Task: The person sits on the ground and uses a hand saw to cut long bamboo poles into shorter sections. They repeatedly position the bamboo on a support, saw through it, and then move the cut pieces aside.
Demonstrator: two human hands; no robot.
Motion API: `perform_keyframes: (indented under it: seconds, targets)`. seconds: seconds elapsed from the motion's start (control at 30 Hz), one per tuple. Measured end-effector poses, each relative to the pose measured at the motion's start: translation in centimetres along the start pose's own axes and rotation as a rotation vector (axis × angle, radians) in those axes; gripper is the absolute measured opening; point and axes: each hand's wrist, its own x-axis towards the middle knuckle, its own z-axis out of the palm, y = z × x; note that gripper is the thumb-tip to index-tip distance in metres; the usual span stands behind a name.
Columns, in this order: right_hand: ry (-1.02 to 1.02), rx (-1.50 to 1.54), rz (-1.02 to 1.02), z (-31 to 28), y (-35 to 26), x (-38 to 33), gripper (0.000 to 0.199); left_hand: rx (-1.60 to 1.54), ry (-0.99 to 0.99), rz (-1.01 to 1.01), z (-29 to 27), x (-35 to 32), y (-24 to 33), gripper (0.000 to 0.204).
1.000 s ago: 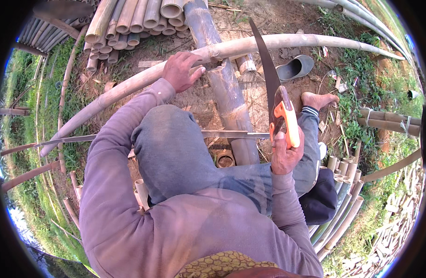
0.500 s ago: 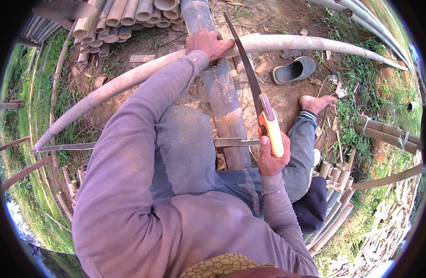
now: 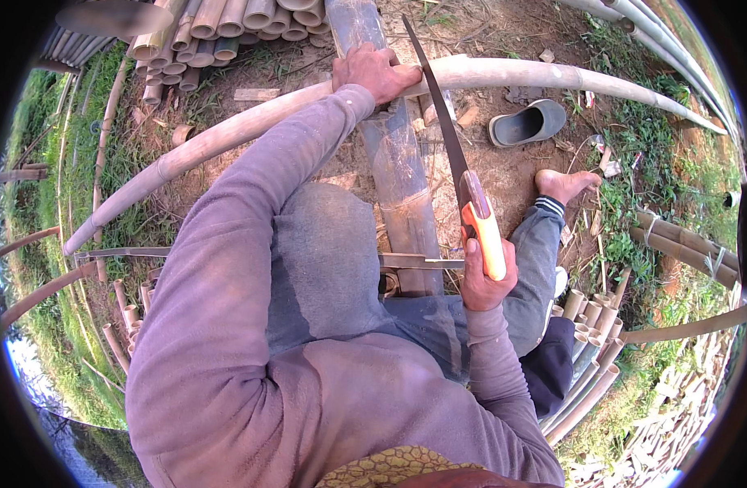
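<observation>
A long pale bamboo pole (image 3: 520, 73) lies across a thick dark bamboo beam (image 3: 402, 187), running from lower left to far right. My left hand (image 3: 376, 75) is closed over the pole where it crosses the beam. Close to that hand's fingertips, the dark blade of a handsaw (image 3: 443, 114) passes across the pole; whether its teeth are inside a cut I cannot tell. My right hand (image 3: 489, 281) is wrapped around the saw's orange and yellow handle (image 3: 487, 232), nearer my body. The blade's tip points away from me, past the pole.
Stacked bamboo tubes (image 3: 227, 24) lie at the back left, with more bamboo tubes (image 3: 589, 350) at my right. A grey slipper (image 3: 527, 124) rests on the dirt beyond my bare foot (image 3: 564, 184). Under my knee a long flat blade (image 3: 418, 261) crosses the beam. Tied bamboo (image 3: 686, 248) stands far right.
The view has shifted slightly. The saw has slid a little away from me, its tip reaching somewhat farther past the pole. My left hand keeps its hold on the pole.
</observation>
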Motion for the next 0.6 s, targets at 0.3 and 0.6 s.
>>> perform_keyframes:
  seconds: [0.3, 0.6]
  targets:
    - [0.005, 0.056, 0.03, 2.2, 0.3, 2.6, 0.016, 0.004, 0.024, 0.018, -0.3, 0.5, 0.2, 0.072]
    - [0.058, 0.082, 0.094, 0.7, 1.1, 0.2, 0.014, 0.014, 0.02, 0.02, 0.0, -0.5, 0.4, 0.068]
